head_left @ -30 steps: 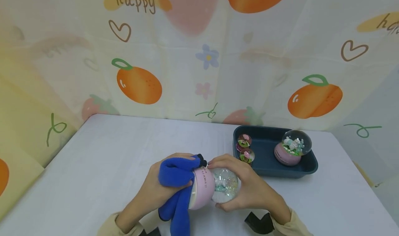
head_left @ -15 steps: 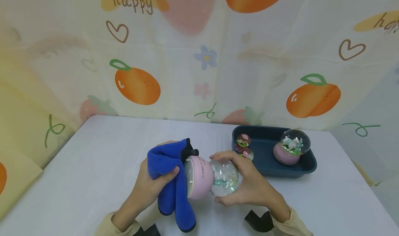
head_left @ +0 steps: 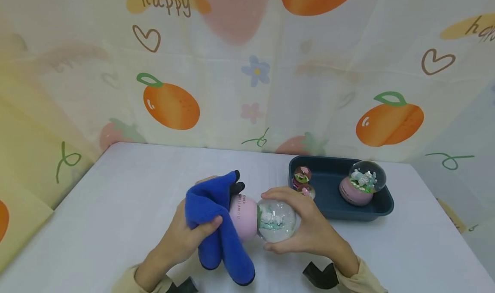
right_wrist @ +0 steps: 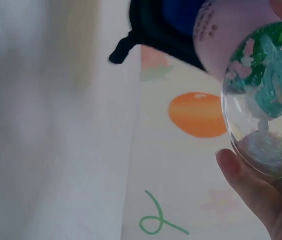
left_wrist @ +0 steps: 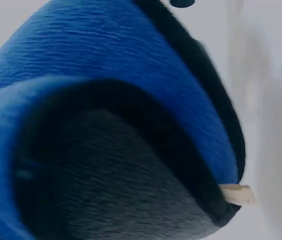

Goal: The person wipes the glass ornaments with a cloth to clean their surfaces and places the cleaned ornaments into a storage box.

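Observation:
A snow globe (head_left: 276, 221) with a pink lettered base lies sideways in the air over the table, its clear ball to the right. My right hand (head_left: 315, 226) grips that ball between thumb and fingers. From the left, my left hand (head_left: 179, 239) holds a folded blue cloth (head_left: 209, 202) with black edging against the end of the base, which the cloth hides. The cloth (left_wrist: 106, 45) fills most of the left wrist view. Green and pink decoration shows through the ball of the snow globe (right_wrist: 260, 112) in the right wrist view.
A dark blue tray (head_left: 326, 177) stands at the back right of the white table (head_left: 139, 181). Inside are another pink-based snow globe (head_left: 362, 183) and two small globes (head_left: 303, 175) at its left end. A printed curtain (head_left: 220, 69) hangs behind.
My left hand and the cloth moved left and up, then slightly back right over the base's end. The white underside, visible before, is now covered. The globe has turned in my right hand.

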`<state>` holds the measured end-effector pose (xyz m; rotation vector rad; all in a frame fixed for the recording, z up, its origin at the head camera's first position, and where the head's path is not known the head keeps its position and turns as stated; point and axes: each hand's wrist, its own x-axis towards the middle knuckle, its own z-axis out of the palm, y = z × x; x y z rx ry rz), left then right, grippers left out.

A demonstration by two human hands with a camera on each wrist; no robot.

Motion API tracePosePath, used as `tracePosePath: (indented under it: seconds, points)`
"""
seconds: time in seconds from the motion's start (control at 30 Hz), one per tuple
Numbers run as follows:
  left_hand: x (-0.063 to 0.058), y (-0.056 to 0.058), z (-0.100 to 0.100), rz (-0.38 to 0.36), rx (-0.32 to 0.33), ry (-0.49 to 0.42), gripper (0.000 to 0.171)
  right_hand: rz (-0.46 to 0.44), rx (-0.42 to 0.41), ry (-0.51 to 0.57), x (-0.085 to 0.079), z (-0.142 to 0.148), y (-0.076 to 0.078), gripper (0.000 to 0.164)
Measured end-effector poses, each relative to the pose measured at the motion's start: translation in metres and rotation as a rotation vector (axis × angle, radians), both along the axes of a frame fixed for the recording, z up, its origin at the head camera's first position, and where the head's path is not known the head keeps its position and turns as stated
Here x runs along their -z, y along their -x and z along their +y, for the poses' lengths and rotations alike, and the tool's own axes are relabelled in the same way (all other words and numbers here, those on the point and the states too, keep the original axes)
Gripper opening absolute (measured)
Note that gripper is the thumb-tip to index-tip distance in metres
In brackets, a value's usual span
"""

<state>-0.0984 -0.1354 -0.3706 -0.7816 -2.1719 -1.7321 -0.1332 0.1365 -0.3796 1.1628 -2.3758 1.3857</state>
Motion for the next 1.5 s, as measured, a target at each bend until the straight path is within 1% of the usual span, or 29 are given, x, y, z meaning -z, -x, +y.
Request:
tracePosePath:
  seconds: [0.1, 0.2, 0.23, 0.3, 0.37, 0.43, 0.57, 0.63, 0.77, 0.87, 0.93, 1.0, 1.03, 1.1, 1.2, 1.23, 1.33, 1.43, 1.5]
  points:
    - [0.000, -0.001, 0.008, -0.037, 0.043, 0.155, 0.071, 0.023, 0.013, -0.015, 0.001, -0.001, 0.000, 0.085]
    - [0.001, -0.002, 0.013, -0.057, 0.026, 0.293, 0.083, 0.046, 0.011, -0.014, 0.002, -0.002, 0.000, 0.085]
    - [0.002, -0.003, 0.014, -0.061, 0.019, 0.329, 0.086, 0.053, 0.009, -0.013, 0.002, -0.002, 0.000, 0.085]
    - [0.002, -0.003, 0.014, -0.043, 0.015, 0.381, 0.092, 0.067, 0.004, -0.006, 0.003, -0.002, 0.001, 0.084]
    - [0.003, -0.002, 0.013, -0.026, 0.024, 0.404, 0.093, 0.081, -0.005, 0.001, 0.004, -0.002, 0.001, 0.083]
    - [0.003, -0.001, 0.012, -0.005, 0.040, 0.402, 0.092, 0.090, -0.018, 0.011, 0.004, -0.001, 0.001, 0.083]
    - [0.005, 0.002, 0.010, 0.047, 0.066, 0.363, 0.075, 0.091, -0.037, 0.020, 0.002, -0.001, 0.001, 0.081]
    - [0.007, 0.004, 0.010, 0.084, 0.076, 0.327, 0.064, 0.083, -0.039, 0.020, 0.001, -0.001, 0.000, 0.081]
    - [0.009, 0.007, 0.008, 0.151, 0.076, 0.228, 0.049, 0.076, -0.050, 0.022, 0.000, 0.001, 0.000, 0.081]
    - [0.009, 0.009, 0.007, 0.162, 0.059, 0.168, 0.044, 0.077, -0.067, 0.020, 0.000, 0.002, 0.001, 0.082]
    - [0.008, 0.009, 0.007, 0.131, 0.053, 0.152, 0.042, 0.077, -0.076, 0.018, 0.000, 0.003, 0.001, 0.082]
    - [0.007, 0.009, 0.006, 0.066, 0.069, 0.164, 0.045, 0.086, -0.094, 0.019, 0.000, 0.002, 0.001, 0.083]
    - [0.007, 0.009, 0.006, 0.045, 0.090, 0.184, 0.048, 0.089, -0.105, 0.019, 0.000, 0.002, 0.001, 0.082]
    - [0.007, 0.008, 0.007, -0.020, 0.127, 0.239, 0.058, 0.087, -0.124, 0.014, 0.000, 0.001, 0.001, 0.082]
    - [0.009, 0.006, 0.008, -0.067, 0.153, 0.322, 0.070, 0.071, -0.144, -0.003, 0.000, -0.001, 0.000, 0.081]
    - [0.009, 0.006, 0.009, -0.069, 0.151, 0.335, 0.071, 0.061, -0.143, -0.010, 0.000, -0.001, -0.001, 0.081]
    - [0.012, 0.005, 0.011, -0.084, 0.114, 0.351, 0.070, 0.044, -0.133, -0.026, 0.000, -0.002, -0.002, 0.081]
    - [0.013, 0.005, 0.013, -0.114, 0.087, 0.345, 0.062, 0.038, -0.125, -0.040, -0.001, -0.002, -0.003, 0.081]
    - [0.013, 0.005, 0.014, -0.127, 0.058, 0.339, 0.054, 0.040, -0.125, -0.053, -0.001, -0.002, -0.004, 0.080]
